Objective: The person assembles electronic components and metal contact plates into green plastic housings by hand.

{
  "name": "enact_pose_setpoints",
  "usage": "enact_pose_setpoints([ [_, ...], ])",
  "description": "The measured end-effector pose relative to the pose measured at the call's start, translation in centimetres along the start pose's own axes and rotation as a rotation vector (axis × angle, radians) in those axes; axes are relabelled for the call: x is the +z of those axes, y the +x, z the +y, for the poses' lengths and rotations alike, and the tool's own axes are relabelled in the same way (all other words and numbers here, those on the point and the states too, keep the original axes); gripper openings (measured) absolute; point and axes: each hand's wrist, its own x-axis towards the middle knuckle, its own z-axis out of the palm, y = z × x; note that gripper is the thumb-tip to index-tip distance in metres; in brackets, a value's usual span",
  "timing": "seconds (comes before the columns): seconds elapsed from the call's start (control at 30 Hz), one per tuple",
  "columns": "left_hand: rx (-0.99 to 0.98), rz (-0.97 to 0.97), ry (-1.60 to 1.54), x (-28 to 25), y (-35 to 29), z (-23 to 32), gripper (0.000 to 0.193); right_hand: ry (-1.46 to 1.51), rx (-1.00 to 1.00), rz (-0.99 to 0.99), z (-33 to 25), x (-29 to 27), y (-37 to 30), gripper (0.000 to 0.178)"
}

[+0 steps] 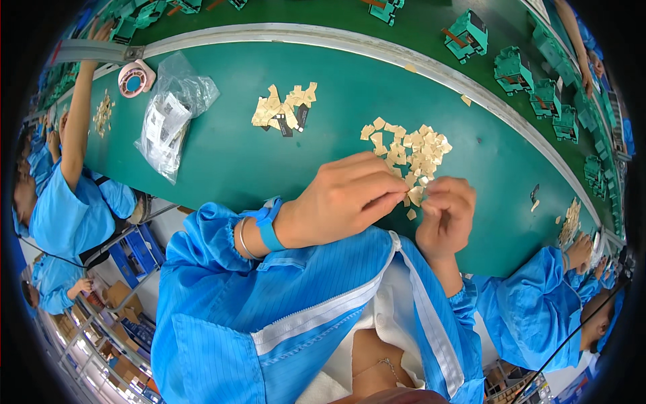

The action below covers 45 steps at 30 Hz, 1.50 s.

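My left hand [346, 195], with a blue wrist strap [269, 227] and a thin bangle at its wrist, reaches across the front of the green table. Its thumb and index finger are pinched together; whatever they grip is too small to make out. Close beside it, my right hand [447, 214] is closed, fingers curled toward the thumb. A small cream piece [416, 195] shows between the two hands, and I cannot tell whether it is held or lies on the table. Just beyond my fingertips spreads a loose pile of small cream-coloured pieces [424, 149].
Left of the pile lie larger cream pieces [272, 104] with black labels [302, 117]. Farther left are a clear plastic bag [168, 128] and a tape roll [132, 81]. Green housings [513, 69] stand beyond the pale rail [323, 34]. Co-workers in blue [64, 215] sit at both sides.
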Motion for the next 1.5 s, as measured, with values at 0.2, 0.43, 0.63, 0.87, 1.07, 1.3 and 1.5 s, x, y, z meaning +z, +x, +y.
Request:
enact_pose_setpoints([
  [0.2,0.165,0.061,0.096,0.4,-0.2,-0.1,0.018,0.133,0.065,-0.079,-0.3,-0.3,1.1,0.021],
  [0.43,0.19,0.041,0.16,0.4,-0.1,0.0,0.019,0.144,0.104,-0.066,-0.2,-0.2,0.7,0.02],
  [0.63,0.229,0.053,0.205,0.4,0.0,0.1,0.019,0.084,0.077,-0.139,0.0,-0.4,0.8,0.02],
  [0.87,0.311,0.037,0.325,0.2,-0.3,0.1,0.023,0.211,0.129,-0.013,0.0,0.1,0.3,0.019],
  [1.07,0.306,0.022,0.361,0.1,-0.3,0.5,0.021,0.028,-0.003,-0.122,0.0,-0.3,0.9,0.022],
  [1.3,0.188,0.089,0.285,0.2,-0.4,-0.5,0.02,-0.081,-0.085,-0.158,0.4,-2.0,-0.3,0.028],
  [1.5,0.154,0.047,0.236,0.6,-0.2,-0.4,0.019,-0.074,0.09,-0.097,0.7,-2.2,-1.8,0.032],
])
